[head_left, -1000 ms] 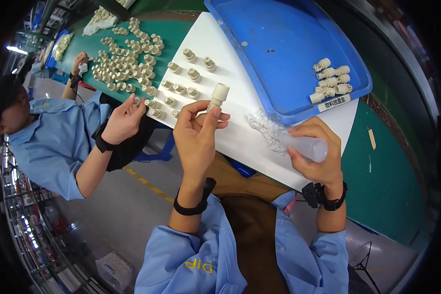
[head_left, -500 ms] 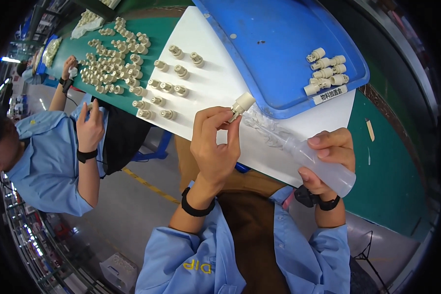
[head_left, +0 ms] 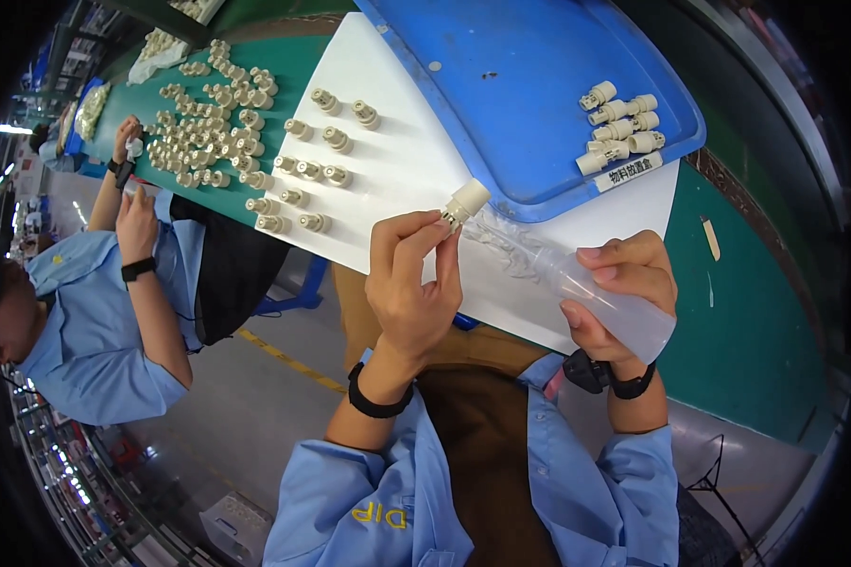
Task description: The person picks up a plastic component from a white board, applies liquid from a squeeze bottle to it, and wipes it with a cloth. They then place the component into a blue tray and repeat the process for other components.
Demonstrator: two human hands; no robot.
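My left hand (head_left: 411, 283) pinches a small cream plastic fitting (head_left: 467, 199) between thumb and fingers, tilted with its smooth, wide end up and to the right. My right hand (head_left: 633, 274) is wrapped round a translucent squeeze bottle (head_left: 636, 319). The bottle tips down to the left, and its thin nozzle (head_left: 528, 243) points toward the fitting; whether they touch I cannot tell. Below and behind the nozzle, whitish crumpled smears (head_left: 503, 255) lie on a white sheet (head_left: 402, 161). Several similar fittings (head_left: 336, 139) stand on that sheet, left of my hands.
A blue tray (head_left: 501, 113) at the far right holds several fittings (head_left: 624, 128) in its corner. Many more fittings (head_left: 208, 123) cover the green table (head_left: 288, 71) at the left. A co-worker (head_left: 104, 312) in a blue shirt sits there. A small wooden-coloured blade-like piece (head_left: 710, 238) lies at right.
My right hand and the bottle have shifted slightly up and left. The left hand keeps the fitting nearly in place. The co-worker's nearer hand has moved up and left.
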